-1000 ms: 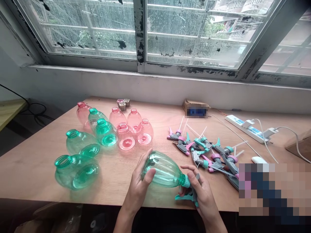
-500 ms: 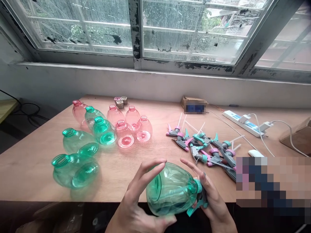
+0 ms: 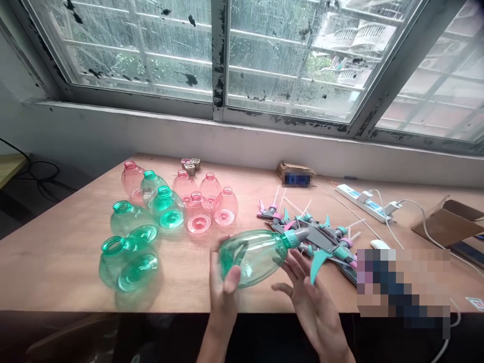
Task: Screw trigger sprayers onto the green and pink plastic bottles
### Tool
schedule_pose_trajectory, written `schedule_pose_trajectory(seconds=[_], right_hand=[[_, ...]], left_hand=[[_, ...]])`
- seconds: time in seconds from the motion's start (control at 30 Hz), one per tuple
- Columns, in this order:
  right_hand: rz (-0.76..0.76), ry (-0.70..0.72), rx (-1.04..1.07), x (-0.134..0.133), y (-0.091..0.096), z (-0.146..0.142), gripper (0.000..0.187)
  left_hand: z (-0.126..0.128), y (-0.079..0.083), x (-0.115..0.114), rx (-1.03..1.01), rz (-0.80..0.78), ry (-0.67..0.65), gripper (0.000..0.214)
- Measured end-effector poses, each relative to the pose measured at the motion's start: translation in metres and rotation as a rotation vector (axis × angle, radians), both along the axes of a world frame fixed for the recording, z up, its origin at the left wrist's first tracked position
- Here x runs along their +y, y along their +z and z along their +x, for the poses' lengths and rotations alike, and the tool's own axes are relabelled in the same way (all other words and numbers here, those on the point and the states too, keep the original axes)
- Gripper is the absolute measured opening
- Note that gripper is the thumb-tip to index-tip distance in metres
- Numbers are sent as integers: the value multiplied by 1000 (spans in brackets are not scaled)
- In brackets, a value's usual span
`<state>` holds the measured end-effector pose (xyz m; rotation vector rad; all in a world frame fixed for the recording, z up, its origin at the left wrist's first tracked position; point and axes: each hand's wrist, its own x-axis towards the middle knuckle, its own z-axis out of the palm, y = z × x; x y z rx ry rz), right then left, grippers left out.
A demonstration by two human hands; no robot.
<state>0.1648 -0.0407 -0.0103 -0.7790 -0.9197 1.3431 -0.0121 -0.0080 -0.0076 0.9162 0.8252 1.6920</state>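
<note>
My left hand [image 3: 223, 290] is wrapped round the base of a clear green spray bottle [image 3: 253, 257], which lies on its side in the air above the table's front part. On its neck sits a grey spray head [image 3: 321, 239] with a teal collar and a teal trigger [image 3: 318, 263] pointing down. Just below the neck and trigger, my right hand [image 3: 312, 300] has its fingers apart. Whether a fingertip touches the bottle I cannot tell.
Several green bottles [image 3: 138, 264] and pink bottles [image 3: 198, 214] without heads stand or lean at the left. Behind the held bottle lies a pile of spray heads [image 3: 302, 222]. A power strip [image 3: 365, 201] with cables, a mouse [image 3: 380, 245] and an open cardboard box [image 3: 446, 222] occupy the right.
The bottle has risen away from the table's front edge, its spray head swinging up and to the right. My right hand has come off the head and spread its fingers.
</note>
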Motion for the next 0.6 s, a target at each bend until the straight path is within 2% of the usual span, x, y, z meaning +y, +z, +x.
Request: schedule_pose_trajectory(seconds=[0.07, 0.13, 0.23, 0.3, 0.37, 0.4, 0.47, 0.53, 0.6], right_hand=[[53, -88, -121, 4, 1, -6, 67], [65, -252, -222, 10, 4, -7, 79], [57, -433, -360, 25, 17, 0, 71], [58, -395, -471, 40, 32, 14, 68], [64, -325, -648, 63, 51, 38, 68], [89, -371, -749, 77, 61, 53, 68], [140, -558, -1038, 112, 80, 87, 75], [96, -702, -1120, 151, 96, 121, 82], [39, -819, -1174, 189, 103, 150, 75]], left_hand=[[10, -2, -2, 154, 19, -31, 58], [14, -2, -3, 367, 54, -79, 61], [11, 1, -4, 571, 70, -150, 61], [5, 3, -3, 600, 38, -240, 63], [-1, 4, -3, 625, -10, -354, 72], [-3, 5, -3, 647, -32, -392, 75], [-3, 4, -2, 686, -64, -396, 72], [1, 2, -2, 711, -72, -339, 61], [6, 0, -2, 749, -58, -299, 56]])
